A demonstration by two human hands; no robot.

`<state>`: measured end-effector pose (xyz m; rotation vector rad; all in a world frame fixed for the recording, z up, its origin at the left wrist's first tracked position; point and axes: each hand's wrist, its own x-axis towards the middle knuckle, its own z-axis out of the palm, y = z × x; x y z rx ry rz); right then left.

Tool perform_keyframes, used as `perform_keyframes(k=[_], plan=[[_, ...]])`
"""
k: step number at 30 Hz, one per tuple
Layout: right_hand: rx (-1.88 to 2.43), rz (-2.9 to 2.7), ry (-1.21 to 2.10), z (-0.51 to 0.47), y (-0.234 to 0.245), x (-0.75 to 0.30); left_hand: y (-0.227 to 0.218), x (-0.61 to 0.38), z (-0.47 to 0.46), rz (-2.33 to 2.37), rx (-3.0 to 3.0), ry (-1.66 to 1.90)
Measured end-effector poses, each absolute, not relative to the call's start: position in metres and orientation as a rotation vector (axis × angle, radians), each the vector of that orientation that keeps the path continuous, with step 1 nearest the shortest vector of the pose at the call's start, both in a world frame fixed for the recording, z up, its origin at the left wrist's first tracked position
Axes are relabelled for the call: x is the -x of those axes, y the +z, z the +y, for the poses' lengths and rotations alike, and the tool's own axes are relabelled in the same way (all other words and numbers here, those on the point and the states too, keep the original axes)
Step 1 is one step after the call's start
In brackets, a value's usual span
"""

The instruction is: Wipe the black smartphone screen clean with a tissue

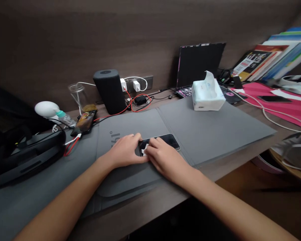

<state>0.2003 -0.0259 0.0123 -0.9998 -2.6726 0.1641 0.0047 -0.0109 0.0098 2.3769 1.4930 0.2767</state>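
A smartphone lies screen up on the grey desk mat. My left hand grips its left end, with the thumb along the near edge and the fingers at the far edge. Bunched fingers of my right hand press a small white piece, which looks like tissue, onto the dark screen. Much of this white piece is hidden under those fingers. The phone's right end shows beyond my right hand.
Behind the mat stand a black speaker, a glass jar and a plugged-in phone. A tissue pack sits before a laptop. A black headset-like device lies at left. Books lean at right.
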Motion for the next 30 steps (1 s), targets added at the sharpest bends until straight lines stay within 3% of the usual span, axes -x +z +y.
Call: perform_keyframes(k=[7,18,21,26,30], plan=[[1.155,-2.556,0.274,-0.013,0.014,-0.272,0.009,-0.003,-0.01,1.475,-2.319,0.282],[1.132,-2.323,-0.131,0.033,0.07,-0.286,0.007,-0.001,-0.011,1.471,-2.301,0.297],[1.163,-2.343,-0.163,0.057,0.066,-0.289,0.008,-0.001,-0.011,1.478,-2.312,0.295],[1.128,-2.498,-0.098,0.061,0.038,-0.275,0.006,-0.002,-0.011,1.479,-2.33,0.308],[0.929,-2.622,0.265,0.026,0.026,-0.239,0.003,-0.003,-0.009,1.464,-2.369,0.33]])
